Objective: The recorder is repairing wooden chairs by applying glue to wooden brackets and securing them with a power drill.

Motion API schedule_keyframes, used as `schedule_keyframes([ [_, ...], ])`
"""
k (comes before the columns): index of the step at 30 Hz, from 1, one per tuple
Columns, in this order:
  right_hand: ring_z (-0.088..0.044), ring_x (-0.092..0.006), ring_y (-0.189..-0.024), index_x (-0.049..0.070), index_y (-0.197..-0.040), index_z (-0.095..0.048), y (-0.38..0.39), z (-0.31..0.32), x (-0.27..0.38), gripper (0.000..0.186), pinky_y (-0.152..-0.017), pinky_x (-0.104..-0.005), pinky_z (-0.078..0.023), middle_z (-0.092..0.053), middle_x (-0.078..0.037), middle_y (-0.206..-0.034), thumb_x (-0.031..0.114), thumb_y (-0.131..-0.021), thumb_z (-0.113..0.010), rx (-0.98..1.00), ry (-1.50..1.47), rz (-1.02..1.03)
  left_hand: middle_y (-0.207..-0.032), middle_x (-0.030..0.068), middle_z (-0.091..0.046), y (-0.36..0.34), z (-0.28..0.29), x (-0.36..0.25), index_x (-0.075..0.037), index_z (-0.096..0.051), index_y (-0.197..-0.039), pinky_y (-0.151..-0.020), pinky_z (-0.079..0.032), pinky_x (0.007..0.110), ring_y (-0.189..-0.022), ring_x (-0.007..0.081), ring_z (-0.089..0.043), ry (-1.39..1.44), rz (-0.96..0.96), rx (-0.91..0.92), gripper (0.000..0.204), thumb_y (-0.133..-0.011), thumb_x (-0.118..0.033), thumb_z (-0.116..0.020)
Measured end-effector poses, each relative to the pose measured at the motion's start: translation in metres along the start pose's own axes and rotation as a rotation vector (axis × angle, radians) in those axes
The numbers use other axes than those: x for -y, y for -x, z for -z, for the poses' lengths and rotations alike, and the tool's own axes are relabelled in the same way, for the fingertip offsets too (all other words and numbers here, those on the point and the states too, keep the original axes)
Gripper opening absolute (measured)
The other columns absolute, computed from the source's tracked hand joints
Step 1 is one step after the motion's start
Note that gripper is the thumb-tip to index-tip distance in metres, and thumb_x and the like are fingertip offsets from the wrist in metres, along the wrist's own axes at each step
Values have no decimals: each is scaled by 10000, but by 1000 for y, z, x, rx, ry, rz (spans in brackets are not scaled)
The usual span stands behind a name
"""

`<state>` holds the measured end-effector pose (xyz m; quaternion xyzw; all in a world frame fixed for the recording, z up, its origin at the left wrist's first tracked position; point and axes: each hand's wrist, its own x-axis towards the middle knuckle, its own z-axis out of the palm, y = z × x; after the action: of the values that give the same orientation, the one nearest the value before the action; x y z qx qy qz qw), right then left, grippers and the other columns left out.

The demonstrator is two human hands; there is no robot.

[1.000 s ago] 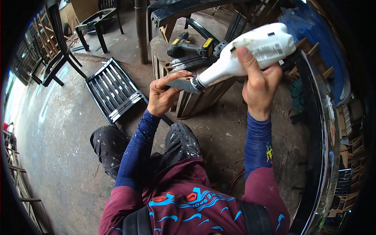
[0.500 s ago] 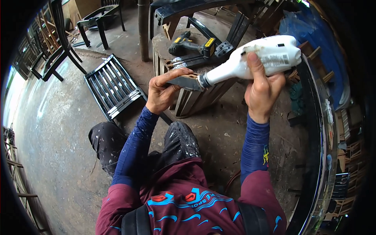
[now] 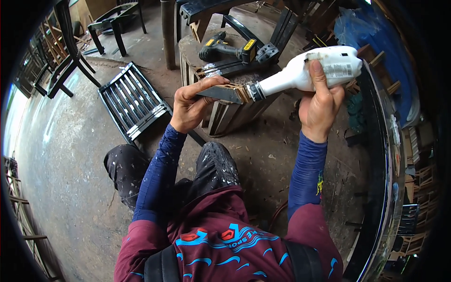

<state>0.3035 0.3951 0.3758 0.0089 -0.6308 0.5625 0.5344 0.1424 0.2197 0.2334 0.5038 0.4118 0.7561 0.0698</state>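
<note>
My left hand [image 3: 190,105] grips a short, dark-painted wooden piece [image 3: 225,94] with raw wood showing along its top and right end. My right hand [image 3: 319,105] holds a white plastic bottle [image 3: 298,70] tipped sideways, its dark-ringed neck at the right end of the piece. Beyond my hands, a yellow and black cordless drill [image 3: 221,49] lies on a worn wooden stand [image 3: 188,58], beside dark slats and a dark frame member [image 3: 195,10].
A slatted black chair part [image 3: 129,103] lies on the concrete floor [image 3: 61,164] at left. Dark chair frames [image 3: 66,70] stand behind it, near a post [image 3: 168,37]. Blue plastic sheeting [image 3: 385,56] and a long black board [image 3: 376,188] are at right.
The bottle has dropped slightly and moved right, now more level. My left hand and the piece have shifted a little, and more raw wood shows at the piece's end.
</note>
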Motion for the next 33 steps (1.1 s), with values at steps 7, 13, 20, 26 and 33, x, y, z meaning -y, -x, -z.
schedule_keyframes([
  [7,-642,-226,-1021,12,-1169,-626,-9,16,-32,325,-889,-461,-536,-666,-96,-1105,171,-904,-725,-71,-104,-287,-1182,113,-687,-5,-8,1,-42,-670,-1219,-973,-517,337,-1107,209,-641,-11,8,-3,333,-886,-38,-669],
  [13,-642,-238,-1030,15,-1201,-610,-9,9,-32,360,-877,-488,-547,-667,-97,-1107,177,-902,-726,-71,-77,-287,-1181,113,-685,-4,-7,0,-57,-673,-1218,-973,-522,344,-1110,214,-640,-27,13,-8,340,-880,-28,-667],
  [20,-653,-196,-975,-8,-1136,-650,0,-9,-14,335,-904,-376,-526,-686,-102,-1076,150,-865,-768,0,-24,-58,-1215,138,-676,-1,-5,-2,-53,-663,-1235,-1014,-506,373,-1159,247,-629,-24,27,-18,360,-876,-29,-666],
  [26,-656,-199,-971,-12,-1157,-626,8,-9,-7,333,-904,-348,-520,-680,-108,-1073,149,-888,-740,101,102,100,-1214,133,-677,0,3,-4,-42,-657,-1242,-994,-519,367,-1133,243,-645,-114,0,-49,360,-882,-35,-668],
  [33,-660,-189,-938,-21,-1113,-646,0,-8,-2,344,-885,-318,-506,-698,-96,-1032,160,-854,-783,25,-5,65,-1177,92,-695,3,-1,-2,-35,-684,-1191,-931,-552,321,-1090,192,-655,57,58,-10,320,-871,-30,-676],
])
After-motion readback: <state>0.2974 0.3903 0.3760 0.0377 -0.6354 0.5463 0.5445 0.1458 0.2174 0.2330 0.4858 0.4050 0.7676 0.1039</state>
